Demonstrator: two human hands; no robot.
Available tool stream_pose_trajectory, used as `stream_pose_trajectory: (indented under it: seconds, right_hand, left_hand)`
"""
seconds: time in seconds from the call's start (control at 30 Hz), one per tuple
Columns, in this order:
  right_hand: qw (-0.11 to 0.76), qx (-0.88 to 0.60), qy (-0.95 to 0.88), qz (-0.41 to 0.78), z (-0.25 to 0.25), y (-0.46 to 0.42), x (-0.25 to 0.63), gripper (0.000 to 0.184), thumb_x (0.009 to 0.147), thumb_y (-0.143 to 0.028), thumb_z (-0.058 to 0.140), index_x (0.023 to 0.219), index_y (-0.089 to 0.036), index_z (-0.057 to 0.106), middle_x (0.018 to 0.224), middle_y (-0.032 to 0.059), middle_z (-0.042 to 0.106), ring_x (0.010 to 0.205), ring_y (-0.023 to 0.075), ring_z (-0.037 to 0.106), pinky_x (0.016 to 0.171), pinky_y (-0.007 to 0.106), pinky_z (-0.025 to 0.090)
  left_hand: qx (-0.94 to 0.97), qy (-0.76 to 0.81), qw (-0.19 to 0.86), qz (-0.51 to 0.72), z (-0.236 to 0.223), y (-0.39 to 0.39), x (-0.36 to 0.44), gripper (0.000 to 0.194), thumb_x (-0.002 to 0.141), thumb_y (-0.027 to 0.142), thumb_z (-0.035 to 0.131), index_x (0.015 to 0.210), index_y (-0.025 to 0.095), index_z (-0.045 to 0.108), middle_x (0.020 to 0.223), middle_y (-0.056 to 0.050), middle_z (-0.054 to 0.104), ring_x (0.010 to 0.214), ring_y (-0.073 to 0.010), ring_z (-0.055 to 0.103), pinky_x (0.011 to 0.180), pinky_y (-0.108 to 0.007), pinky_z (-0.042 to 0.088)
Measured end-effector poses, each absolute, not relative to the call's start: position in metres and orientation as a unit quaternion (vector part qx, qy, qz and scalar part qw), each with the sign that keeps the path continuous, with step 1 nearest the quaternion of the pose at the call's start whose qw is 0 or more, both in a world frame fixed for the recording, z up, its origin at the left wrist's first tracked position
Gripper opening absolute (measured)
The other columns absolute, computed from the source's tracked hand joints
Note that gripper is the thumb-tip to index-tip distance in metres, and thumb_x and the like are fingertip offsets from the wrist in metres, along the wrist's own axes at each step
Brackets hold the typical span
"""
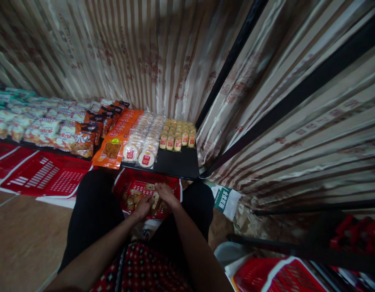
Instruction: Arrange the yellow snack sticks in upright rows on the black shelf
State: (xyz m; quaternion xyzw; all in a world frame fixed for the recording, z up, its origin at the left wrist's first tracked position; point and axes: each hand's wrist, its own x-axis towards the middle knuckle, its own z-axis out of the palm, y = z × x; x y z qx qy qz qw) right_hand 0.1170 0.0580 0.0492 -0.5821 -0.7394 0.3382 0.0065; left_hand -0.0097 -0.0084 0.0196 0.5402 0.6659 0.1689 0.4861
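Observation:
Between my knees sits a red plastic basket (176, 187) with small wrapped snacks (131, 201) lying loose inside. My left hand (144, 207) is down in it, its fingers closed on a wrapped snack (156, 198). Just to the right and a bit farther away, my right hand (166, 193) bends over the same snacks, its fingers together and curled down; what they hold is hidden. Above the basket, on the black shelf (178, 163), small yellow wrapped rolls (178, 138) stand in rows. Left of them are round white wrapped crackers (146, 158).
Orange bags of stick snacks (110, 150) and white snack bags (47, 132) line the shelf to the left. Red baskets (44, 174) stand below them. A black frame bar (275, 97) and a striped curtain (144, 52) close off the back and right. Another red basket (278, 271) is lower right.

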Motion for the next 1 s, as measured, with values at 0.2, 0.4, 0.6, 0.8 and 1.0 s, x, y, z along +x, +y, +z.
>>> stream_pose_trajectory:
  seconds: [0.2, 0.4, 0.6, 0.8, 1.0]
  right_hand:
    - [0.069, -0.570, -0.719, 0.391, 0.042, 0.057, 0.123, 0.053, 0.094, -0.041, 0.018, 0.087, -0.015, 0.063, 0.087, 0.0048, 0.068, 0.080, 0.0144, 0.060, 0.066, 0.020, 0.041]
    - [0.198, -0.561, -0.615, 0.517, 0.020, 0.059, 0.126, 0.053, 0.088, -0.054, 0.029, 0.086, -0.014, 0.063, 0.079, 0.0036, 0.065, 0.070, 0.0140, 0.058, 0.063, 0.022, 0.042]
    - [0.234, -0.546, -0.548, 0.590, 0.026, 0.057, 0.126, 0.050, 0.085, -0.057, 0.034, 0.086, -0.015, 0.060, 0.071, 0.0008, 0.060, 0.058, 0.0105, 0.053, 0.053, 0.020, 0.040]
    - [0.235, -0.548, -0.495, 0.632, 0.036, 0.052, 0.124, 0.035, 0.083, -0.048, 0.046, 0.080, -0.016, 0.059, 0.063, -0.0023, 0.056, 0.050, 0.0072, 0.048, 0.046, 0.017, 0.036]
    - [0.251, -0.545, -0.466, 0.651, 0.047, 0.045, 0.125, 0.026, 0.078, -0.040, 0.054, 0.091, -0.018, 0.060, 0.072, -0.0018, 0.059, 0.055, 0.0068, 0.050, 0.051, 0.017, 0.041]
  left_hand:
    - [0.521, 0.647, 0.508, 0.227, 0.016, -0.008, -0.014, 0.037, 0.082, 0.026, 0.039, 0.112, 0.015, 0.058, 0.116, -0.006, 0.062, 0.107, -0.0172, 0.055, 0.093, -0.028, 0.041]
    - [0.488, 0.635, 0.538, 0.262, 0.030, -0.009, -0.013, 0.038, 0.081, 0.028, 0.039, 0.109, 0.015, 0.060, 0.108, -0.005, 0.065, 0.102, -0.0182, 0.057, 0.091, -0.029, 0.043]
    - [0.407, 0.651, 0.588, 0.253, 0.054, -0.010, -0.005, 0.038, 0.082, 0.031, 0.038, 0.108, 0.014, 0.060, 0.092, -0.005, 0.068, 0.075, -0.0169, 0.061, 0.068, -0.028, 0.049]
    - [0.365, 0.641, 0.616, 0.278, 0.055, -0.011, -0.005, 0.040, 0.080, 0.040, 0.042, 0.105, 0.014, 0.058, 0.089, -0.006, 0.067, 0.067, -0.0157, 0.061, 0.056, -0.026, 0.047]
    - [0.365, 0.644, 0.604, 0.297, 0.054, -0.011, -0.007, 0.038, 0.075, 0.041, 0.044, 0.092, 0.013, 0.063, 0.086, -0.007, 0.068, 0.073, -0.0173, 0.062, 0.061, -0.026, 0.048]
